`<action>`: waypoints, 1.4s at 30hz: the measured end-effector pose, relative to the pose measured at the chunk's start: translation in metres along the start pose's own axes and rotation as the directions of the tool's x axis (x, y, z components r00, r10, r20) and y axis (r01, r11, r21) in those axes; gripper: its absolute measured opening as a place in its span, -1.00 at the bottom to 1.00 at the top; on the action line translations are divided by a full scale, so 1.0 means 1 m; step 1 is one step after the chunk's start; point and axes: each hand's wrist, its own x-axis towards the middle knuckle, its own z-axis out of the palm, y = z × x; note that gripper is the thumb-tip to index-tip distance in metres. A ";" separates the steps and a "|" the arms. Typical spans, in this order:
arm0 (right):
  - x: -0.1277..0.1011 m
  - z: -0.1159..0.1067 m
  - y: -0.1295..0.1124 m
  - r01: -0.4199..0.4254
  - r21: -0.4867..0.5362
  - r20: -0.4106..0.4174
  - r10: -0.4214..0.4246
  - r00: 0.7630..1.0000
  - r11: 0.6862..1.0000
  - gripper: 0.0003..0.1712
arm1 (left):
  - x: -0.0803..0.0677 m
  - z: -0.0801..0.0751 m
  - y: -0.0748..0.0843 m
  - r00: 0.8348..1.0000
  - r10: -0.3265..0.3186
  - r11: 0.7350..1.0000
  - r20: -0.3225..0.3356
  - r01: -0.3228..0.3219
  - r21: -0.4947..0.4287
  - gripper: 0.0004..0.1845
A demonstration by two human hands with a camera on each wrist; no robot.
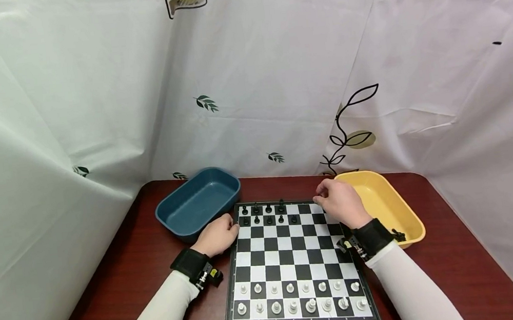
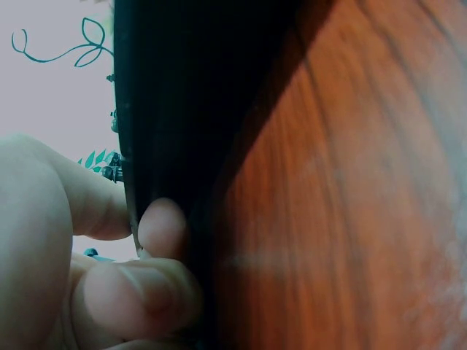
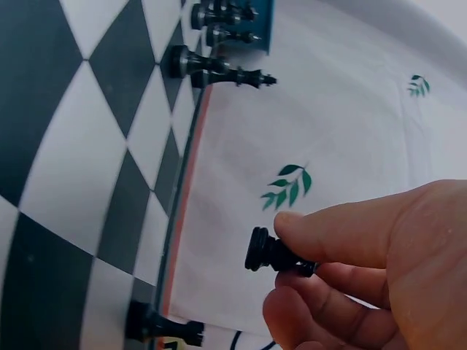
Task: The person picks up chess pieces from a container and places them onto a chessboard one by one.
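One black chess piece (image 3: 261, 249), base toward the chessboard (image 1: 293, 257), pinched in my right hand (image 1: 341, 204) near the far right corner; one left hand (image 1: 217, 234), fingers curled, gripping the left edge. Step, as I judge: adding to the standing black pieces (image 1: 256, 220); next move calls for lowering base-first.

A reddish-brown table (image 1: 107, 298) carries a chessboard (image 1: 289, 257), blue tub (image 1: 200, 201) and yellow tub (image 1: 378, 197).
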 end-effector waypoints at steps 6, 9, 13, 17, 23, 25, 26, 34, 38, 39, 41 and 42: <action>0.002 0.009 0.002 0.014 -0.061 0.038 -0.012 0.999 0.998 -0.88 | 0.000 0.000 -0.001 1.000 0.010 1.000 -0.002 -0.010 -0.008 -0.76; 0.003 0.011 0.003 -0.007 -0.069 0.052 0.010 0.999 0.998 -0.89 | 0.000 0.000 -0.001 1.000 0.020 1.000 -0.005 -0.020 -0.011 -0.76; 0.003 0.014 0.004 -0.017 -0.096 0.056 0.022 0.998 0.995 -0.88 | 0.000 0.000 -0.001 1.000 0.026 1.000 -0.007 -0.026 -0.018 -0.77; 0.002 0.018 0.004 -0.010 -0.126 0.046 0.016 0.999 0.992 -0.86 | 0.001 0.000 -0.001 1.000 0.030 0.999 -0.009 -0.030 -0.014 -0.77; 0.002 0.022 0.002 0.001 -0.157 0.050 0.007 0.999 0.988 -0.84 | 0.001 0.000 -0.002 1.000 0.013 1.000 0.000 -0.013 -0.016 -0.76; 0.001 0.023 0.002 0.009 -0.166 0.057 0.000 0.998 0.986 -0.83 | 0.001 0.000 -0.002 1.000 0.021 1.000 -0.002 -0.022 -0.014 -0.76; 0.001 0.024 0.002 0.013 -0.169 0.059 -0.003 0.998 0.986 -0.83 | 0.001 0.000 -0.003 1.000 0.022 1.000 0.000 -0.022 -0.015 -0.76; 0.000 0.027 0.004 0.016 -0.144 0.039 -0.011 0.999 0.990 -0.80 | 0.001 0.001 -0.003 1.000 0.012 1.000 0.002 -0.012 -0.013 -0.75; 0.000 0.028 0.003 0.005 -0.136 0.040 0.001 0.999 0.991 -0.78 | 0.001 0.001 -0.003 1.000 0.018 1.000 0.000 -0.018 -0.010 -0.76; 0.000 0.028 0.003 0.001 -0.136 0.042 0.005 0.999 0.991 -0.77 | 0.001 0.001 -0.003 1.000 0.018 1.000 0.001 -0.018 -0.010 -0.77; 0.000 0.028 0.003 -0.008 -0.135 0.048 0.014 0.999 0.991 -0.75 | 0.001 0.001 -0.002 1.000 0.019 1.000 0.001 -0.019 -0.010 -0.77; 0.001 0.028 0.003 -0.010 -0.137 0.051 0.018 0.999 0.991 -0.75 | 0.000 0.001 -0.002 1.000 0.019 1.000 -0.001 -0.019 -0.011 -0.77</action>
